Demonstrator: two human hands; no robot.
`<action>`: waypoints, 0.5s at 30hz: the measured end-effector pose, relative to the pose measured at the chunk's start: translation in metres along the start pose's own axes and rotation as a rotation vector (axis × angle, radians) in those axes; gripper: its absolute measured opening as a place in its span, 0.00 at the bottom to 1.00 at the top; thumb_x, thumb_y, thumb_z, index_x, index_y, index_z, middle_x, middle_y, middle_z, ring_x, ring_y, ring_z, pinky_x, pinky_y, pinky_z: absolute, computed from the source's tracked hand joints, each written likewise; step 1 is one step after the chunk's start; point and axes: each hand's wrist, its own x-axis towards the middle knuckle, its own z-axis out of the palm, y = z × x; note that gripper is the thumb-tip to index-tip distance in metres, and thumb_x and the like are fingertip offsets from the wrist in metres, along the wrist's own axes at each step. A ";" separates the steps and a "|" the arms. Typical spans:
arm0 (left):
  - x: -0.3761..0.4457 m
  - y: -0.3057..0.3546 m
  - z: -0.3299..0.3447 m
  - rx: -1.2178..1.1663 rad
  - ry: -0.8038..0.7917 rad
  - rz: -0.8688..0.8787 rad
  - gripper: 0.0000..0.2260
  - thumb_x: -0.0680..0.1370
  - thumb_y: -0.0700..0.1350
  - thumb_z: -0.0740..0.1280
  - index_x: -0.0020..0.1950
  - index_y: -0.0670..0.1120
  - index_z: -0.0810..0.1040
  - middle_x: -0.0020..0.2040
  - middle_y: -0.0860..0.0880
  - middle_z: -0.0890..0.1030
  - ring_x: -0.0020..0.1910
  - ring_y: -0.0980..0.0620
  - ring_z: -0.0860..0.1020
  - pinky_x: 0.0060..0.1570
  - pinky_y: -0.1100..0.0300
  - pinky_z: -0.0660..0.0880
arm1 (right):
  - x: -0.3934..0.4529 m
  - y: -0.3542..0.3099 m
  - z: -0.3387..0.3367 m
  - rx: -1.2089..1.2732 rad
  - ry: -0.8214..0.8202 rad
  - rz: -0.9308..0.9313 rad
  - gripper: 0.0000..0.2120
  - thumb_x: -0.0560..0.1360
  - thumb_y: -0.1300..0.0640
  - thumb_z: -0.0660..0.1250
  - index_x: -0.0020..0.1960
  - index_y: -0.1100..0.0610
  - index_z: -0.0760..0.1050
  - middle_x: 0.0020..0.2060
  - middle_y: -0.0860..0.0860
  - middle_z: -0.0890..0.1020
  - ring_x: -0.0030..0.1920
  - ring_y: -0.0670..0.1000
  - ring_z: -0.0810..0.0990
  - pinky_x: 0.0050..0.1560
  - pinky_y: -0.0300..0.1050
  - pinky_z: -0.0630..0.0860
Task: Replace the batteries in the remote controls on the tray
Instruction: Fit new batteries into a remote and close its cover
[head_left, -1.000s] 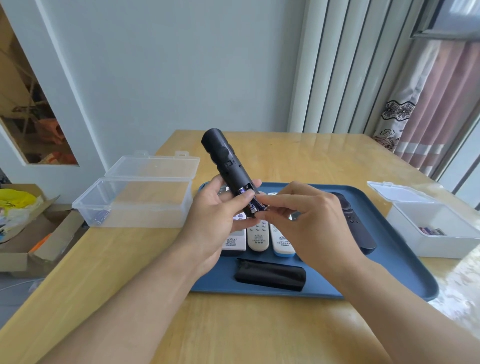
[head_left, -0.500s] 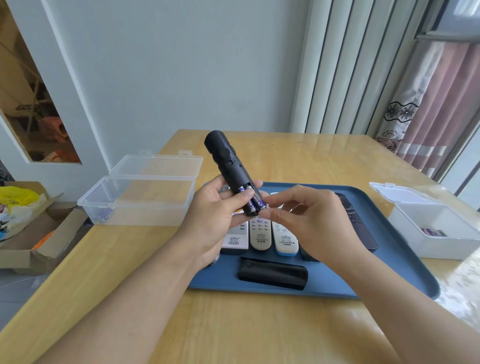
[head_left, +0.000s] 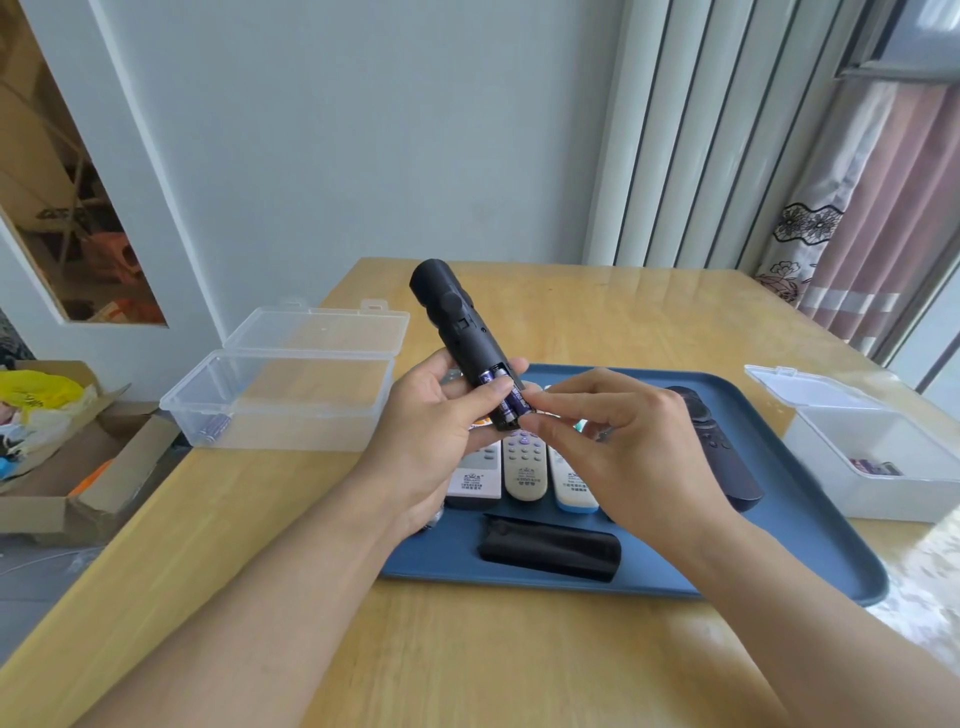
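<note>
Left hand grips black remote, purple batteries seated; right hand pinches them. Clear box far left holds battery; white box right holds batteries.

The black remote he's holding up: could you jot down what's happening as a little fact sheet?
Remote: black remote, back cover off, two purple batteries showing
Left hand: left hand grips the remote, tilted, above the blue tray
Right hand: right hand, fingertips at the battery ends
Cover: black cover lies on the tray
Boxes: clear box left, white box right
</note>
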 end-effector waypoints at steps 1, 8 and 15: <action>0.000 0.000 0.000 0.004 -0.003 -0.002 0.10 0.81 0.34 0.66 0.61 0.43 0.77 0.56 0.46 0.86 0.54 0.43 0.85 0.52 0.50 0.82 | 0.000 -0.002 -0.001 0.050 -0.019 0.061 0.09 0.72 0.54 0.78 0.50 0.43 0.87 0.41 0.41 0.85 0.35 0.44 0.79 0.37 0.32 0.72; -0.001 -0.002 0.000 0.007 -0.037 0.013 0.11 0.81 0.34 0.65 0.63 0.42 0.77 0.57 0.45 0.86 0.55 0.42 0.85 0.55 0.46 0.82 | 0.006 -0.008 -0.008 0.455 -0.103 0.430 0.09 0.67 0.59 0.81 0.42 0.59 0.83 0.40 0.53 0.87 0.37 0.47 0.82 0.43 0.41 0.80; -0.002 0.000 -0.002 0.062 -0.145 0.017 0.13 0.81 0.34 0.65 0.65 0.42 0.76 0.58 0.45 0.86 0.55 0.42 0.85 0.50 0.53 0.83 | 0.007 -0.007 -0.011 0.623 -0.172 0.537 0.13 0.66 0.64 0.80 0.42 0.59 0.76 0.37 0.50 0.86 0.38 0.49 0.83 0.40 0.40 0.77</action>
